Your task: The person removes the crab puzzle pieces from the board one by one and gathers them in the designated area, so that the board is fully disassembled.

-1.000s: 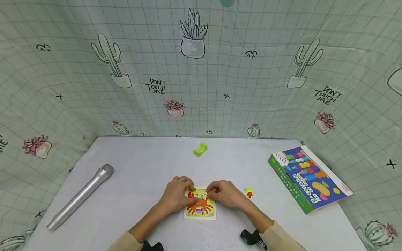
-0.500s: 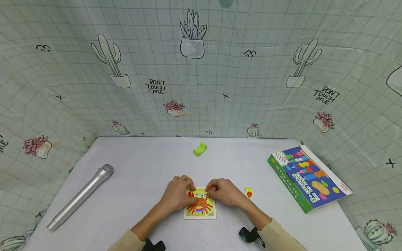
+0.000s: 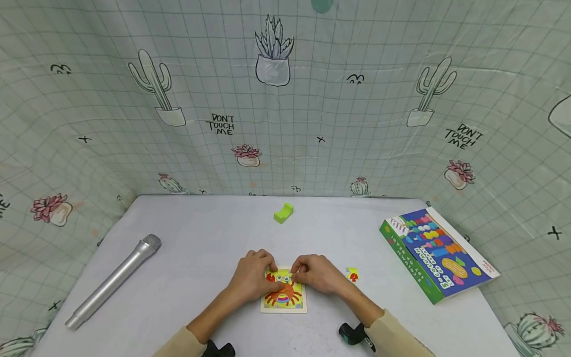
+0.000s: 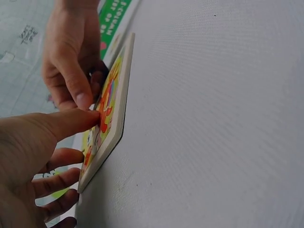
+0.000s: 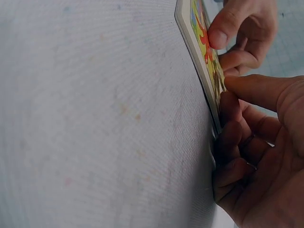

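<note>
A square crab jigsaw puzzle [image 3: 283,300] in a pale wooden frame lies flat on the table. My left hand [image 3: 253,278] grips its left side, the thumb pressing on the crab and the fingers around the far left edge. At the upper right corner, my right hand [image 3: 319,274] has thumb and index finger together on a puzzle piece, mostly hidden by the fingers; its other fingers curl beside the frame in the right wrist view. A loose yellow puzzle piece [image 3: 352,273] with a red claw lies to the right of this hand.
A silver microphone [image 3: 115,280] lies at the left. Behind the puzzle sits a green curved block [image 3: 283,213]. A colourful game box [image 3: 439,253] stands at the right. Patterned cloth [image 3: 285,104] hangs behind the table.
Both hands stay on the puzzle in almost the same pose. The right wrist has shifted very slightly left; the loose piece, microphone, block and box stay where they were.
</note>
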The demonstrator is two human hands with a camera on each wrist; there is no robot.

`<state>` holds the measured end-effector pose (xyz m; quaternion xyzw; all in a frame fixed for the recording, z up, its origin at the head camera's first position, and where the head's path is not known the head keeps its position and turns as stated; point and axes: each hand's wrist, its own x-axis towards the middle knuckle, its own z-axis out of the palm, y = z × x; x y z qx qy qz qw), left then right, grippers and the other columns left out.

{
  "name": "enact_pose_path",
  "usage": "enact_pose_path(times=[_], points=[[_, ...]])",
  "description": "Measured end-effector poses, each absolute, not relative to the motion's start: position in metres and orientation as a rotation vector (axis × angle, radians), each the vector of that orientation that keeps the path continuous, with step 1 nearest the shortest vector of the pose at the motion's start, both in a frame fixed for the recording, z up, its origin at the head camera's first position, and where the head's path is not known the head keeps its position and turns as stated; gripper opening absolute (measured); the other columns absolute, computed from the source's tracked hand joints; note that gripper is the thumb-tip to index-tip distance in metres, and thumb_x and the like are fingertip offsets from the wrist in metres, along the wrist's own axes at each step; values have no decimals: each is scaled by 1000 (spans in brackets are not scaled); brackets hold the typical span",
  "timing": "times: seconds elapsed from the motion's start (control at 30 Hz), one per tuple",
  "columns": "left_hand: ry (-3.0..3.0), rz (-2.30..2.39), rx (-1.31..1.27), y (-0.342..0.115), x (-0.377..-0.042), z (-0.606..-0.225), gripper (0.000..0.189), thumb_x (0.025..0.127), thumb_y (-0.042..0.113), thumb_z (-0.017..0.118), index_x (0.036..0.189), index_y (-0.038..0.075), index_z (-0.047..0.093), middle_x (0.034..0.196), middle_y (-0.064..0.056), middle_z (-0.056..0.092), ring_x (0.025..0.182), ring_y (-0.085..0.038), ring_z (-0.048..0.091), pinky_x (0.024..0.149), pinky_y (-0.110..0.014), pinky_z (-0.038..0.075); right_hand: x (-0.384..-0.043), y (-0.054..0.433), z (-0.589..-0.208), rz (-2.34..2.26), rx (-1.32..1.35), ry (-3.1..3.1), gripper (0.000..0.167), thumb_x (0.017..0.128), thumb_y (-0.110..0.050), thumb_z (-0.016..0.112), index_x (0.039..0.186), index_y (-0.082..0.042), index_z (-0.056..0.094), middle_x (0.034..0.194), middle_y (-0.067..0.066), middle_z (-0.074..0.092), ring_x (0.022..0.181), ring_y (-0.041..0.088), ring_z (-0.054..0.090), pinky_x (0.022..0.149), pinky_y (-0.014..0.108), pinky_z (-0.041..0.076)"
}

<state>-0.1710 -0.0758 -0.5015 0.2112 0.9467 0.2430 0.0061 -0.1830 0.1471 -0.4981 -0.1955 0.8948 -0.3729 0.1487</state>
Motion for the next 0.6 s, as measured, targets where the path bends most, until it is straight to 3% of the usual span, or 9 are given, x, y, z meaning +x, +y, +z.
enact_pose_path(times=[0.6], points=[[2981,783,638,-75,-169,-504,39,71,48,88,84,19,64,103,2,63,97,-25,54,82,-47,44,-183,143,-497,-1074,-522,2567,6,89,-22,73,86,-18,69,69,-9,60,63,8,55,60,25,40]])
